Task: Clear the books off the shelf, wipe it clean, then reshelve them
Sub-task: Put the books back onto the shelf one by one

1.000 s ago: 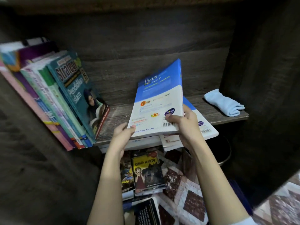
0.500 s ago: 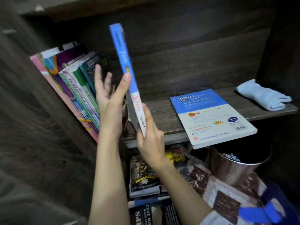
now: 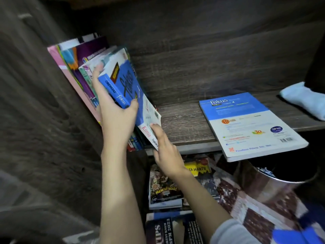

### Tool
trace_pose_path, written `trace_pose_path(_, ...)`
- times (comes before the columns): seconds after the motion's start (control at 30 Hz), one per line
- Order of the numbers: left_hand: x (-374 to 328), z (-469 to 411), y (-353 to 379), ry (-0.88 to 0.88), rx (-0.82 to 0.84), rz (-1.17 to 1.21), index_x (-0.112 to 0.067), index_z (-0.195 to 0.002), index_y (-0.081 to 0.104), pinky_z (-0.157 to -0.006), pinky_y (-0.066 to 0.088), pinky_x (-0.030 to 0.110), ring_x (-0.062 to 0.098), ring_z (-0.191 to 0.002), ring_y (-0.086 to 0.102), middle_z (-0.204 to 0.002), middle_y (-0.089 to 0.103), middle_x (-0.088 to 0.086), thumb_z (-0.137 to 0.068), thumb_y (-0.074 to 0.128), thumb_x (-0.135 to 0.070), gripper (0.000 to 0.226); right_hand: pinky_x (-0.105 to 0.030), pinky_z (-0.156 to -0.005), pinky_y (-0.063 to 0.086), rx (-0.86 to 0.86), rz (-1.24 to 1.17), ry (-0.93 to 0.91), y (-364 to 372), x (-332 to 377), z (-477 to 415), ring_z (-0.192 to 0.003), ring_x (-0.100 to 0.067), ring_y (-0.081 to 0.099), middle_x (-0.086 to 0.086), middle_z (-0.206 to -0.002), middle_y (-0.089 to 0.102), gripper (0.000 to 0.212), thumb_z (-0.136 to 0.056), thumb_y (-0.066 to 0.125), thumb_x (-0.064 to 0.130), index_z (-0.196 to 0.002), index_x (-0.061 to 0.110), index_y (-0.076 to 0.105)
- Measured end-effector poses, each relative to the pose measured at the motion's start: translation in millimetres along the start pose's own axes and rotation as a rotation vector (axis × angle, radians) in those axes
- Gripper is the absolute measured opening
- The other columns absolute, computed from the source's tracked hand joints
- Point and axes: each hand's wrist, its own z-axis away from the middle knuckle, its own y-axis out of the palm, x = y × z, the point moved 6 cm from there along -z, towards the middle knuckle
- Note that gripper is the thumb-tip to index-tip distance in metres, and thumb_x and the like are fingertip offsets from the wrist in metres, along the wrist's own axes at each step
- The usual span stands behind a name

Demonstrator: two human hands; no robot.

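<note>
We see the left hand [image 3: 116,118] gripping the blue book [image 3: 128,85] by its spine, tilted against the leaning books [image 3: 79,67] on the shelf [image 3: 184,124]. The right hand [image 3: 167,155] holds its lower corner. To the right, a second book [image 3: 251,125] lies flat.

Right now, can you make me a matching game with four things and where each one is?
Things: 1 Kimia book; 2 flat fokus book; 3 blue cloth; 4 Newsflash book.
Places: A far right end of the shelf; B below the shelf; C leaning on the book row, gripped by the left hand; D lying flat, poking over the shelf's front edge.
Pairs: 1-C, 2-D, 3-A, 4-B.
</note>
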Motion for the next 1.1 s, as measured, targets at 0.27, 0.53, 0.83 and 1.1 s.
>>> trace_pose_path(0.27, 7, -2, -7, 0.032, -0.088, -0.254, -0.035, -0.134, 0.036, -0.098, 0.037, 0.017, -0.007, -0.112, 0.041, -0.124, 0.041, -0.005, -0.071, 0.070, -0.017, 0.074, -0.043, -0.093, 0.046, 0.036, -0.068, 0.012, 6, -12, -13, -0.128, -0.027, 0.044, 0.006, -0.156, 0.019, 0.082, -0.087, 0.052, 0.000, -0.141, 0.042, 0.005)
trace_pose_path(0.53, 12, -1, 0, 0.031, -0.119, -0.397, -0.020, -0.151, 0.005, -0.110, 0.012, 0.052, 0.022, -0.143, 0.012, -0.157, 0.014, 0.000, -0.080, 0.066, -0.023, 0.094, -0.038, -0.096, 0.043, 0.209, -0.090, 0.112, 9, -19, -20, -0.129, -0.026, 0.043, 0.012, -0.156, 0.011, 0.095, -0.076, 0.063, 0.013, -0.143, 0.043, 0.003)
trace_pose_path(0.83, 10, -6, 1, 0.062, -0.103, -0.317, -0.019, -0.150, 0.015, -0.107, -0.005, 0.035, 0.016, -0.145, -0.006, -0.156, 0.017, -0.008, -0.081, 0.061, -0.012, 0.083, -0.039, -0.093, 0.049, 0.294, -0.190, 0.264, -8, -31, -28, -0.107, -0.025, 0.056, -0.007, -0.127, 0.054, 0.101, -0.065, 0.075, 0.001, -0.134, 0.054, 0.023)
trace_pose_path(1.1, 11, -14, 1, 0.103, -0.115, -0.453, -0.020, -0.148, 0.021, -0.112, -0.004, 0.051, 0.025, -0.146, -0.006, -0.158, 0.012, 0.000, -0.079, 0.062, -0.014, 0.080, -0.036, -0.110, 0.027, 0.197, -0.079, 0.278, 15, -33, -32, -0.130, -0.024, 0.040, -0.003, -0.141, 0.049, 0.086, -0.078, 0.075, 0.024, -0.147, 0.037, 0.025)
